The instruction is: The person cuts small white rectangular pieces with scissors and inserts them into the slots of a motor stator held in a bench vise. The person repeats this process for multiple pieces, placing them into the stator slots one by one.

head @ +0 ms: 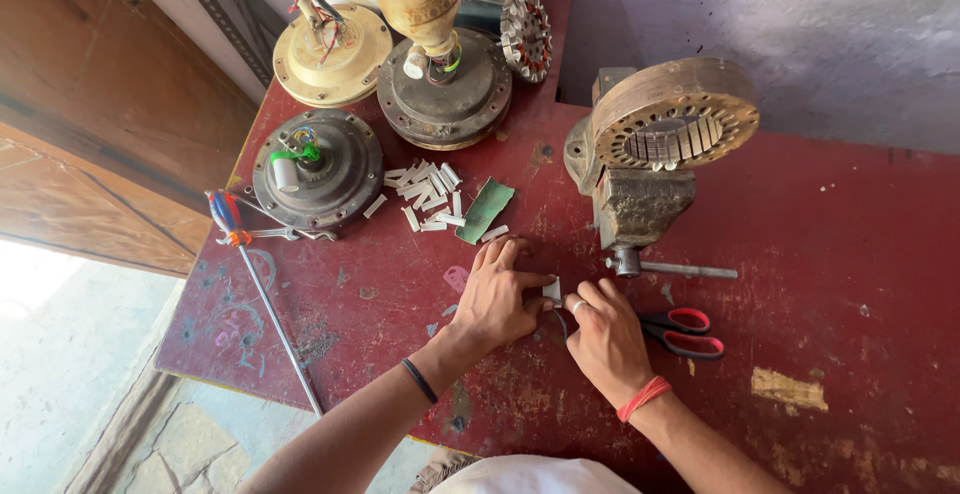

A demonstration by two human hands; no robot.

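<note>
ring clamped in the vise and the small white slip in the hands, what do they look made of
The round slotted ring in the grey bench vise looks like stacked bare steel: dull brown, rust-tinged, fine layer lines on its rim. The small white slip pinched between the left hand and right hand looks like thin matte paper or card; too small to tell which.

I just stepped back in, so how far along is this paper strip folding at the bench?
Done: a pile of small white strips lies by the green sheet. In hand: the left hand and right hand pinch one white piece. Left: most slots of the metal ring in the vise look empty.
</note>
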